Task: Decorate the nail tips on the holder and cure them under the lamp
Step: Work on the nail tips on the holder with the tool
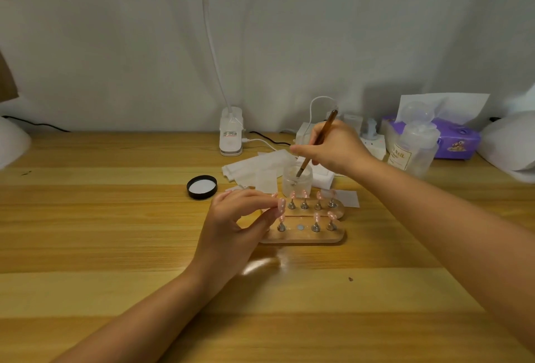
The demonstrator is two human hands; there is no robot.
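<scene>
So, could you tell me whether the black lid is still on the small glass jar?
No, the black lid lies upturned on the table to the left of the open jar, into which the brush dips.

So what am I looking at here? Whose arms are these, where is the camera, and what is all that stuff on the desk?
No machine here: these are a person's two bare arms, filmed by one camera worn on the head, looking forward and down at a wooden table.

The right hand holds a brown brush, its tip dipped into a small clear jar. The jar's black lid lies to the left.

The left hand pinches a pink nail tip in its fingers, over a wooden holder where more pink tips stand on metal pegs. One peg spot looks vacant.

Behind lie white wipes, a clip-on desk lamp, a clear bottle and a purple tissue box.
</scene>
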